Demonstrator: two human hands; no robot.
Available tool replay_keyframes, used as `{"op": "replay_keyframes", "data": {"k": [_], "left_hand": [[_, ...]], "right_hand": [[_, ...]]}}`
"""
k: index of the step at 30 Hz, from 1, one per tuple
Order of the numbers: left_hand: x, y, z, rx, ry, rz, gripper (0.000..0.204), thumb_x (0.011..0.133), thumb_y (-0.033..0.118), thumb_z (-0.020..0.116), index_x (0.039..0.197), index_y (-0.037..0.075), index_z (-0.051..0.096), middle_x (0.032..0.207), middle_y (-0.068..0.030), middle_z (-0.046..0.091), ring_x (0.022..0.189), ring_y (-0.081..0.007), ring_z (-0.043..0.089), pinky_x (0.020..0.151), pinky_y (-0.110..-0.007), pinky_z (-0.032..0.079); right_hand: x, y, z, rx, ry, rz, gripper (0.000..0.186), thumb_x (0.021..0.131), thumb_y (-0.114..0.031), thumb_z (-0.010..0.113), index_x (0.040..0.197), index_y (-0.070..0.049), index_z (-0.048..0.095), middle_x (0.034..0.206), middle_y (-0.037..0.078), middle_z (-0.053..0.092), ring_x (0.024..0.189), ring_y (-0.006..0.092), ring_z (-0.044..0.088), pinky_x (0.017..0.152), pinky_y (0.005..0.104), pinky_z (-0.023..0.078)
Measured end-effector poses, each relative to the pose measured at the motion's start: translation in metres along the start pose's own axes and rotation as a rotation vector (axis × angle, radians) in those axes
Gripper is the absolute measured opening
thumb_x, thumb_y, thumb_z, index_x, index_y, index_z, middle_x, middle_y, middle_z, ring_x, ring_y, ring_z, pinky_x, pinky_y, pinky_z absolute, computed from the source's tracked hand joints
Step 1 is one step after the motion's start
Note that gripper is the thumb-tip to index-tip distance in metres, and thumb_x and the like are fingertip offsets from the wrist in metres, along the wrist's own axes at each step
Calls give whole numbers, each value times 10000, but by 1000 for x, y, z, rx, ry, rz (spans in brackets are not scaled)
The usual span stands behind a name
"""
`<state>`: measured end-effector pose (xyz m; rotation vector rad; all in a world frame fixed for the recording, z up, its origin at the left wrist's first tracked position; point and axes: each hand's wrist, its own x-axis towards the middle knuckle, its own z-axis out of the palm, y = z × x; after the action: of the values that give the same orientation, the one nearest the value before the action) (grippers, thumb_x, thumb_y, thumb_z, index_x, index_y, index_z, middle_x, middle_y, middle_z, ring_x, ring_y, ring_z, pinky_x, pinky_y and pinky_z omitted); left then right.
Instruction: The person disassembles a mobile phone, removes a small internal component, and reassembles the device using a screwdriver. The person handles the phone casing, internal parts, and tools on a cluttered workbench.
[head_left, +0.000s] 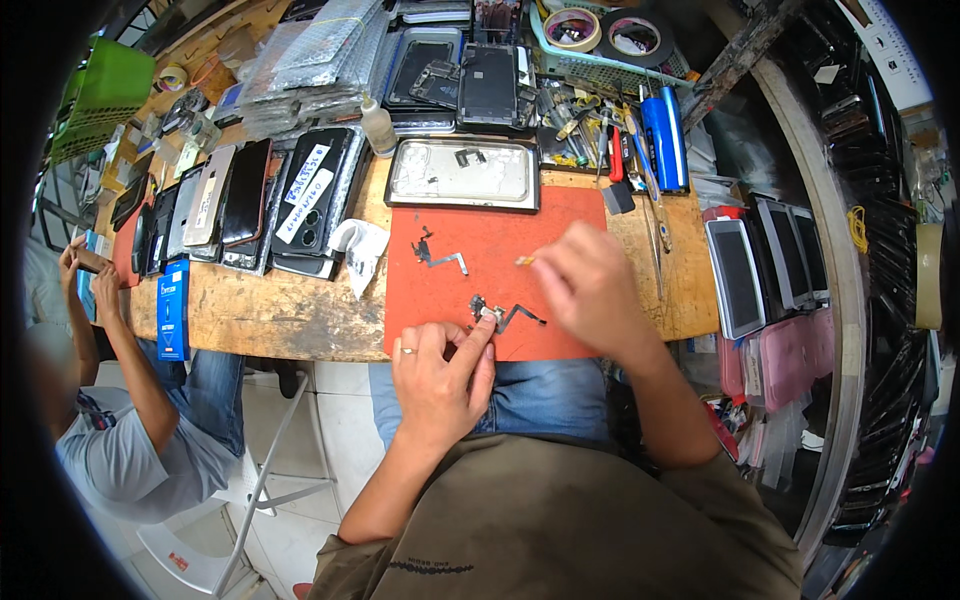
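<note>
the person's right hand [588, 285] is blurred, and the small piece [524, 261] at its fingertips is too tiny to identify. the left hand [437, 375] covers some of an electronic part [479, 303], so its full shape cannot be made out. the counter [300, 335] hides the far end of the person's jeans [530, 395]. the lower edge cuts off the dark shirt [580, 520]. at the left, a co-worker's head [52, 355] is blurred, and the brown thing [92, 261] that co-worker holds is too small to tell.

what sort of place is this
Likely a phone repair bench: phones lined up at the left, tools at the back right, and small ribbon cables on the orange mat.
</note>
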<state>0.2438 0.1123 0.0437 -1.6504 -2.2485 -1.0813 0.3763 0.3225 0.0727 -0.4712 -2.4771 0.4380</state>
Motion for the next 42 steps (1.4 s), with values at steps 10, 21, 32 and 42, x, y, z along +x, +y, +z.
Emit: {"op": "replay_keyframes", "data": {"k": [10, 21, 32, 42], "left_hand": [[7, 1, -4, -287, 121, -174, 146, 943, 39, 815, 1088, 55, 818, 959, -88, 683, 893, -296, 653, 795, -439, 497], [32, -8, -11, -301, 5, -183, 146, 985, 121, 866, 1082, 32, 801, 1031, -147, 754, 908, -316, 687, 811, -437, 528], [30, -1, -29, -1107, -121, -620, 201, 1124, 148, 785, 1060, -32, 846, 957, -69, 831, 904, -131, 772, 825, -308, 635], [23, 1, -38, -1160, -66, -689, 228, 1137, 200, 780, 1181, -22, 800, 922, -47, 814, 826, -94, 714, 798, -286, 594]], "right_hand": [[1, 3, -19, 10, 62, 61, 256, 981, -181, 851, 1195, -45, 811, 1141, 109, 687, 1084, 319, 643, 960, 484, 503], [-19, -48, 11, 343, -128, 36, 195, 954, -105, 846, 1092, -56, 718, 1126, 91, 699, 1073, 315, 656, 972, 462, 461], [-25, -58, 3, 926, -207, 337, 130, 1077, -88, 819, 1132, 2, 745, 953, 28, 790, 910, 67, 719, 783, 291, 594], [-31, -63, -6, 1109, -267, 465, 119, 1087, -125, 811, 1053, -21, 765, 894, 8, 797, 816, 55, 711, 710, 273, 568]]}}
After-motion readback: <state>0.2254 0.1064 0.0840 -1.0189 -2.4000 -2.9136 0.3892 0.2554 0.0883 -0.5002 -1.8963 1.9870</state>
